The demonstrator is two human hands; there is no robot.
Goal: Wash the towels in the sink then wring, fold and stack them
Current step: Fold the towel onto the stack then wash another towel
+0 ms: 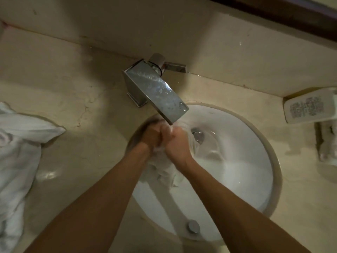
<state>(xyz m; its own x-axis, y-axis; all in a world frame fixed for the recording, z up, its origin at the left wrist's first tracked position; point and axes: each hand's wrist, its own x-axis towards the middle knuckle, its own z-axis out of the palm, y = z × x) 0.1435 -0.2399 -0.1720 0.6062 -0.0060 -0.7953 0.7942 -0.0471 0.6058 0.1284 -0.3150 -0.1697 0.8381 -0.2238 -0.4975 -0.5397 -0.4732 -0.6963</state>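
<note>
Hands rub a wet towel under the tap in the sink.

The left hand (152, 134) and the right hand (176, 141) are pressed together at the middle of the picture, and both have their fingers curled tight around a bunched white towel (164, 170). The towel hangs down from the hands toward 6 o'clock, inside the round white sink (255, 143). The shiny metal tap (155, 90) sits at 12 o'clock from the hands, and its tip is just above them. The drain (197, 135) is just beside the right hand, at 3 o'clock. More white towels (20, 152) lie in a loose pile on the counter (82, 106) at 9 o'clock, well apart from the sink. A small white bottle (308, 107) lies on its side at 2 o'clock, near the wall.
</note>
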